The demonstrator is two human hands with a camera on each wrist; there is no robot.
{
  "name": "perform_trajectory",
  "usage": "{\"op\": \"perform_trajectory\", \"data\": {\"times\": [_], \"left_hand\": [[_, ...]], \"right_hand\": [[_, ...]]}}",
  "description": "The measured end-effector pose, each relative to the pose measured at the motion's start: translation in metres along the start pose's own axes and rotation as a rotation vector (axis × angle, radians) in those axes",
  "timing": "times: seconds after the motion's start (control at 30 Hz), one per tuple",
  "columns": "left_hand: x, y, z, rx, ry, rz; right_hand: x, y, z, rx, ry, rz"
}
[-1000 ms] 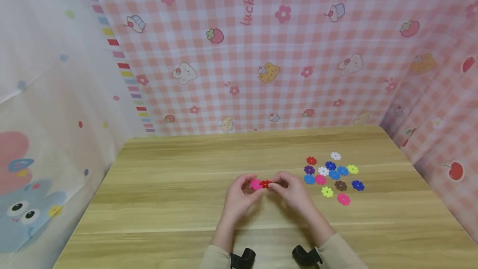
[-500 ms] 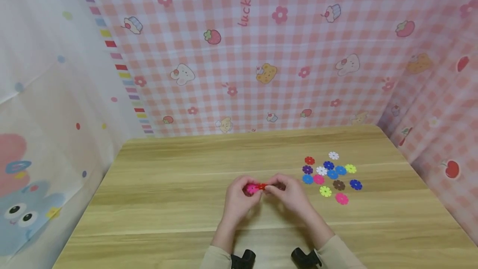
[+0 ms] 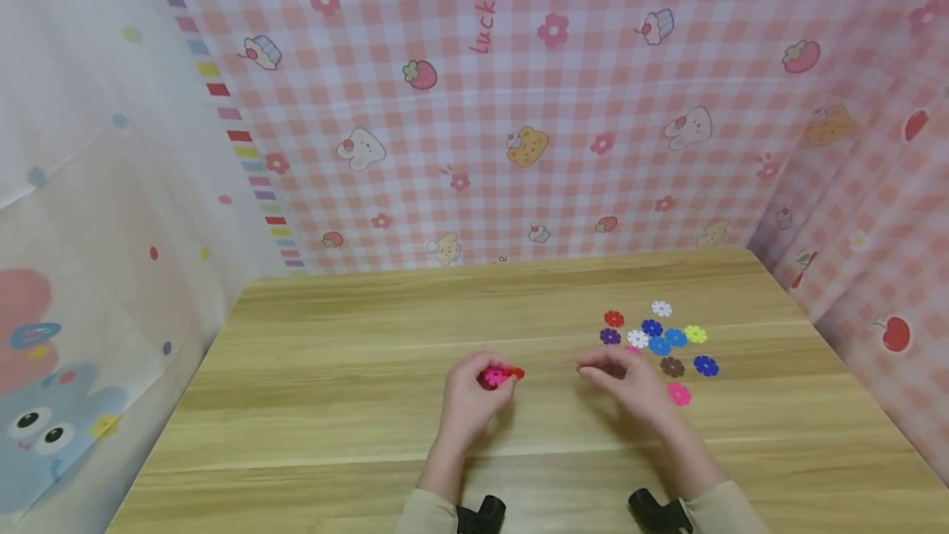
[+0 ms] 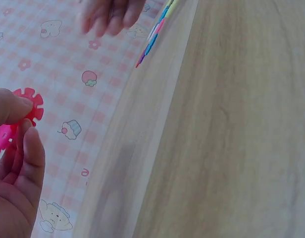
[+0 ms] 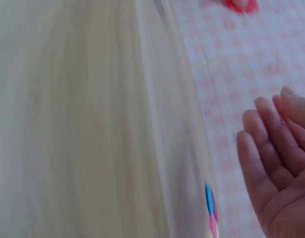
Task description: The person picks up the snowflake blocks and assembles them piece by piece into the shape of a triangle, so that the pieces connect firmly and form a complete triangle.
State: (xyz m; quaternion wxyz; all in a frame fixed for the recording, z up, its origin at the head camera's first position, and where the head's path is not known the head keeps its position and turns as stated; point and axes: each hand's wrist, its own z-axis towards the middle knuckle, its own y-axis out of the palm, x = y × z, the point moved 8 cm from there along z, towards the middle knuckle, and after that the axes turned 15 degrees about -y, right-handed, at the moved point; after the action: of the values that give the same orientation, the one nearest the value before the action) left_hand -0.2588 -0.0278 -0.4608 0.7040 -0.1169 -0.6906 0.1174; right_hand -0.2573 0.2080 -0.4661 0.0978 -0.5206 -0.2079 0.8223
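Observation:
My left hand [image 3: 473,392] pinches a pink flower-shaped plastic disc [image 3: 493,377] joined to a red one [image 3: 516,372]. In the left wrist view, thumb and fingers grip where the notched red disc [image 4: 37,105] overlaps the pink disc [image 4: 1,139]. Apart from them, over the table to the right, my right hand [image 3: 628,384] holds nothing; its fingers are loosely bent in the right wrist view. Behind it lie loose discs, among them a brown disc [image 3: 672,367] and a pink loose disc [image 3: 679,394]. The hand hides some of them.
More notched discs lie flat at the right of the wooden table [image 3: 311,386]: a loose red disc [image 3: 614,319], a purple disc [image 3: 610,337], a white disc [image 3: 661,308], a yellow disc [image 3: 694,334] and several blue ones. A checked cloth [image 3: 460,122] hangs behind the table.
My right hand has let go of the red disc and moved right, towards the loose discs. The left hand keeps the joined pair almost in place.

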Motion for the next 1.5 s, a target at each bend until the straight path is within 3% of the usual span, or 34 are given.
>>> {"op": "perform_trajectory", "data": {"times": [0.3,0.57,0.8,1.0,1.5], "left_hand": [[-0.002,-0.001,-0.001,-0.024,-0.023,-0.03],[-0.004,-0.006,0.002,-0.032,-0.048,-0.062],[-0.001,-0.007,0.003,-0.038,-0.027,-0.03],[0.0,-0.007,0.004,-0.07,-0.024,-0.011],[-0.003,-0.008,0.006,-0.092,-0.039,0.005]], "right_hand": [[0.024,-0.061,-0.028,-0.002,0.092,-0.097],[0.043,-0.094,-0.045,-0.041,0.111,-0.131],[0.055,-0.101,-0.055,-0.134,0.15,-0.125],[0.059,-0.103,-0.056,-0.157,0.149,-0.13],[0.06,-0.101,-0.052,-0.192,0.05,-0.221]]}}
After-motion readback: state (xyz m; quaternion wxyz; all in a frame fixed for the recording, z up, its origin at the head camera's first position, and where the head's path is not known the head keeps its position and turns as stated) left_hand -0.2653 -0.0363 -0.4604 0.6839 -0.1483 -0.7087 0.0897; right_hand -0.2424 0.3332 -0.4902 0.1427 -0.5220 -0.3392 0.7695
